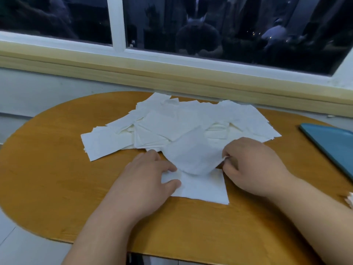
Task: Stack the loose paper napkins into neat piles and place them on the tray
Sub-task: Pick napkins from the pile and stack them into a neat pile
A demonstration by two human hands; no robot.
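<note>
right hand [248, 165]: thumb and fingers pinching the right corner of one napkin [191, 155], which sags a bit above the table
left hand [149, 175]: fingers mostly flat, gripping nothing, just pinning the left edge of the starter pile [202, 188]
tip: I'd square up the corners before letting go, and keep that left hand pressing so nothing slides
loose heap [172, 121]: right behind, loads left to sort
tray [332, 144]: far right on the table [57, 169], well apart from the pile

The left hand [150, 173] and right hand [250, 165] are bare, with both forearms uncovered too.
</note>
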